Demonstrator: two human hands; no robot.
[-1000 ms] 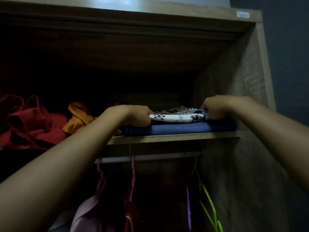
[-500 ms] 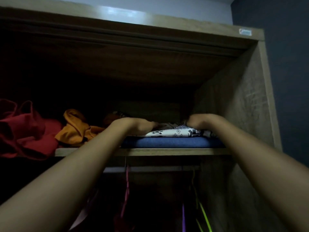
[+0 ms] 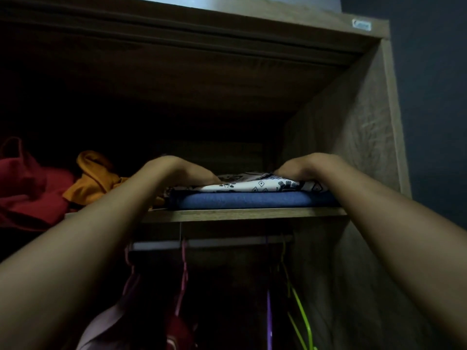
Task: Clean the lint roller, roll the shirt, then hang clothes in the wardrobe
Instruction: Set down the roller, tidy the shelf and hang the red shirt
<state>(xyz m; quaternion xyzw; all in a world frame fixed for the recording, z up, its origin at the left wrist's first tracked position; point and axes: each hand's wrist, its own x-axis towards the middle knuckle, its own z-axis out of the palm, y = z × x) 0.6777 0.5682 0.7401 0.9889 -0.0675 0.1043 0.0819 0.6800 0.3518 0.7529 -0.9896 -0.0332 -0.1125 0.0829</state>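
White patterned folded cloth (image 3: 255, 184) lies atop a blue fold (image 3: 242, 200) at the shelf's (image 3: 242, 213) right front edge, left hand (image 3: 177, 170) and right hand (image 3: 307, 166) pressing it, finger spread hidden; best push evenly, keeping edges square.

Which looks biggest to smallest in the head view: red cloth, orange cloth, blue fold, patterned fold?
1. Red cloth, cut by the frame edge.
2. Blue fold.
3. Patterned fold and orange cloth look alike; both partly hidden by arms.

Wardrobe count, top shelf and rail

I'm counting four garments on the shelf (image 3: 242, 214), two hands, and roughly four hangers dangling lower centre.
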